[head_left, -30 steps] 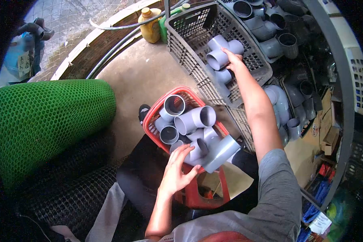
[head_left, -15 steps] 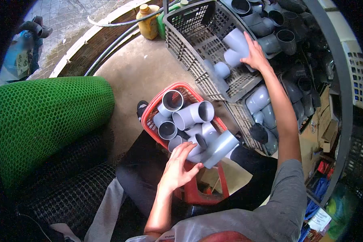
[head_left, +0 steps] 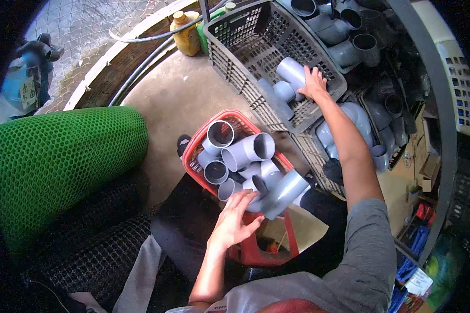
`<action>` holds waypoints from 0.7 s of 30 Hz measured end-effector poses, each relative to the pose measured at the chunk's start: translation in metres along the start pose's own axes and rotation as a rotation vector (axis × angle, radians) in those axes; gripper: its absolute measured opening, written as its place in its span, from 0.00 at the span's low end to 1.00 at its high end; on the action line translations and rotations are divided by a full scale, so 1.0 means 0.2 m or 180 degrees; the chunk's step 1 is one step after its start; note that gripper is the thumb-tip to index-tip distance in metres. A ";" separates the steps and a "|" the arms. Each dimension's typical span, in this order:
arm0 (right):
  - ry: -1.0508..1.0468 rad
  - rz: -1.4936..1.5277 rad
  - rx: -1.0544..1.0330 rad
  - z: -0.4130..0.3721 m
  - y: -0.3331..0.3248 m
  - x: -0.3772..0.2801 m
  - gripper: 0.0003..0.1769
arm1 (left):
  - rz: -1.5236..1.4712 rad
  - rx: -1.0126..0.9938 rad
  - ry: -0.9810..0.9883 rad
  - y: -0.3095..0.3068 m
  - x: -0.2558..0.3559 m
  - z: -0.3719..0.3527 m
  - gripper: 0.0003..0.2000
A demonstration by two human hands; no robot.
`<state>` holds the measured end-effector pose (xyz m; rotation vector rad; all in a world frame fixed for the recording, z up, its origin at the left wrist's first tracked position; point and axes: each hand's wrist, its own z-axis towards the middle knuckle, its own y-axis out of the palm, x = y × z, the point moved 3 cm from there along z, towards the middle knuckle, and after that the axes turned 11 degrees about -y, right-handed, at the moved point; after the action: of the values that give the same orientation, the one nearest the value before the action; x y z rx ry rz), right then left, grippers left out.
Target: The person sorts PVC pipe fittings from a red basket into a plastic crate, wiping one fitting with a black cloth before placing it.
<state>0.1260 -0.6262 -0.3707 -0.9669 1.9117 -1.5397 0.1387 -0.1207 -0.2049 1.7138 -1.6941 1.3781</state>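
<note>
Decent open lane over the bare floor (head_left: 162, 86) left of upper center, between the green mesh roll (head_left: 73, 161) and the black crate (head_left: 230, 62). The crate's upper end has room, but you gotta clear its wall; the right hand (head_left: 314, 85) and gray fittings (head_left: 284, 92) clog the lower end. Red basket (head_left: 202, 133) mid-frame is crammed, and the gray post (head_left: 445, 99) blocks the far right.

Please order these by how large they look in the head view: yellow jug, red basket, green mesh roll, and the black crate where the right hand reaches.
1. Green mesh roll
2. Black crate
3. Red basket
4. Yellow jug

Nearness may affect these apparent sizes.
</note>
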 end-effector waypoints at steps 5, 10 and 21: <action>0.0390 0.0186 -0.0692 0.00 0.03 0.06 0.71 | 0.0109 -0.0107 -0.0124 -0.01 0.00 -0.02 0.35; 0.0570 0.0901 -0.0084 -0.03 -0.05 0.10 0.64 | 0.0092 -0.0168 -0.0172 -0.02 -0.02 -0.03 0.35; 0.0551 0.2541 0.0968 -0.03 -0.36 0.11 0.68 | 0.0134 -0.0236 -0.0109 -0.02 -0.02 -0.03 0.35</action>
<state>0.1242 -0.6471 -0.2981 0.0836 1.7680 -1.3655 0.1401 -0.1120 -0.2041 1.6794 -1.7865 1.2939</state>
